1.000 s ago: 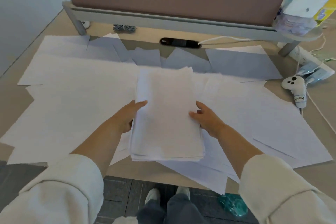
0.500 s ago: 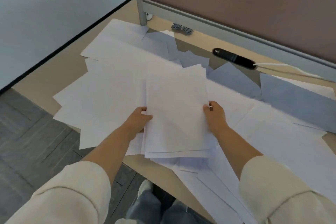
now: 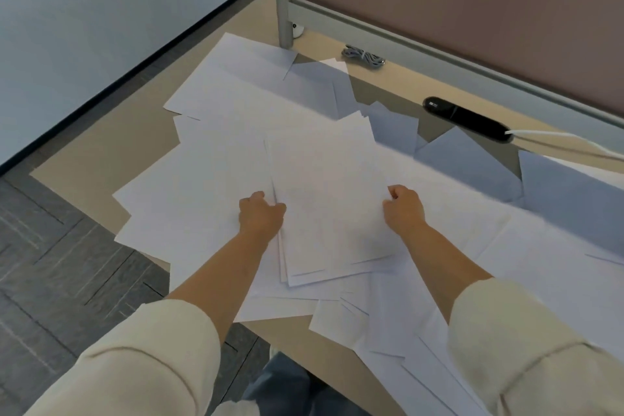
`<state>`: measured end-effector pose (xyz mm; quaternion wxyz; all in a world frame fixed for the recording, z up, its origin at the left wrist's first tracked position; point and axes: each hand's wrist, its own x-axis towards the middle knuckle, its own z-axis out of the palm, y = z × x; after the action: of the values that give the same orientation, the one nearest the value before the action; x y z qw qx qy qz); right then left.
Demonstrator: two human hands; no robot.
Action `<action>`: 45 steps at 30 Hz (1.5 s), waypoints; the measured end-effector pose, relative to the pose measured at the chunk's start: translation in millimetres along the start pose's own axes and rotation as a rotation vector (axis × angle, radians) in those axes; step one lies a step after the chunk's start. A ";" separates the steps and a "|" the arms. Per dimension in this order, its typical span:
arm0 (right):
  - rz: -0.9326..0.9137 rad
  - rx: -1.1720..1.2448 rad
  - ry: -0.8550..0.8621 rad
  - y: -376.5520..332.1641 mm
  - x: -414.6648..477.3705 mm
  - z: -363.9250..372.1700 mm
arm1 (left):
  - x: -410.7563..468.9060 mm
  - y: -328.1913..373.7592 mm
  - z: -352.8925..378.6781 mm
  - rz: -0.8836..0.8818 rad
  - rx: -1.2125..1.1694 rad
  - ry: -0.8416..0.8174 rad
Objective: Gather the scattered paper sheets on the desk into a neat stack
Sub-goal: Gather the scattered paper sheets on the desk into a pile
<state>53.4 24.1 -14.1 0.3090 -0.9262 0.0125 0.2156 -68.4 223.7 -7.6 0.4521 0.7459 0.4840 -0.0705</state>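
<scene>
Partial stack (image 3: 331, 206) lying near the front of the surface (image 3: 108, 149), on top of the loose sheets (image 3: 219, 145) that spread to either side and behind it. The left hand (image 3: 261, 214) grips the stack's left long edge with curled fingers; the right hand (image 3: 403, 209) grips the opposite edge likewise. The stack is fanned, with its near corners out of line. Such paper is judged light, limp and slippery sheet on sheet, so a one-sided grip would let it sag and slide. It is best held at both long edges near mid-length. Several sheets overhang the front edge and could slip off.
</scene>
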 end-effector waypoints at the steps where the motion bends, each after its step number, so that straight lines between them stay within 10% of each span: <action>1: 0.015 -0.021 -0.010 -1.2 1.5 1.2 | 1.7 1.9 -0.8 -0.023 -0.059 -0.015; 8: 0.077 0.005 -0.012 -8.9 1.7 0.8 | 13.2 5.5 -4.6 -0.213 -0.521 -0.179; 29: 0.060 0.357 -0.039 -18.3 -8.3 9.0 | 13.0 -15.6 -11.6 0.213 -0.445 -0.372; 36: -0.011 0.229 -0.075 -26.9 -7.2 18.2 | 17.4 -19.3 -33.9 0.023 -0.040 0.163; 45: -0.098 0.253 -0.072 -65.3 -3.6 41.3 | 33.8 -38.0 -56.0 -0.143 -0.313 0.139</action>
<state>44.1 100.4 -5.2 0.4336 -0.8712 -0.0168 0.2298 -99.3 292.2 -16.4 0.5219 0.6331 0.5711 0.0256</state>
